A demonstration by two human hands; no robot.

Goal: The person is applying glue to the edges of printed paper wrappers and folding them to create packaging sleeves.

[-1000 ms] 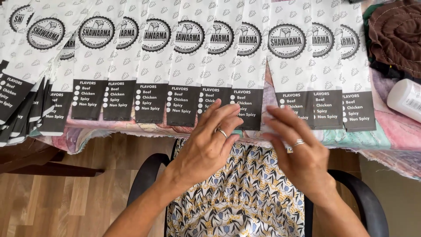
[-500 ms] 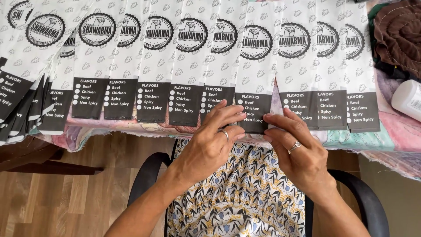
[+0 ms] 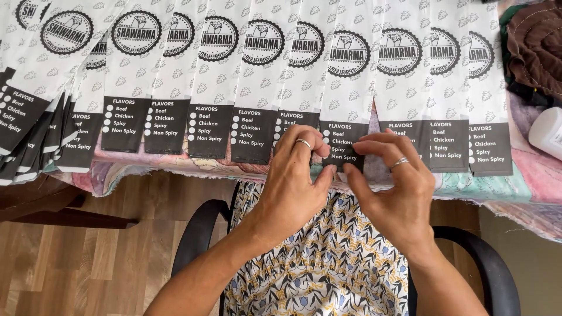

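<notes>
Both hands are working at the near edge of the surface (image 3: 515,175), which is covered by a patterned cloth in pink and green tones. The left hand (image 3: 293,181) is pinching the black lower end of one paper sleeve (image 3: 345,88), thumb underneath and fingers curled over the top; a ring is showing on one finger. The right hand (image 3: 395,187) is gripping the same black end from the other side, thumb tip meeting the left thumb just below the paper's bottom edge, fingers bent over the top; it too is wearing a ring. Neither hand is lying flat or released.

The held sleeve is lying in a long row of matching paper sleeves (image 3: 211,76), each white with a small grey pattern, a round black emblem near the far end and a black panel with white dots at the near end. The sleeves are overlapping side by side, running from the left edge of the view to the right, with the held one sitting right of the middle of the row. At far left the sleeves are fanning out at an angle.

A dark brown quilted cloth (image 3: 535,47) is lying at the upper right, and a white bottle (image 3: 547,131) is resting beside the row's right end. A black chair armrest (image 3: 199,234) is showing below the surface.
</notes>
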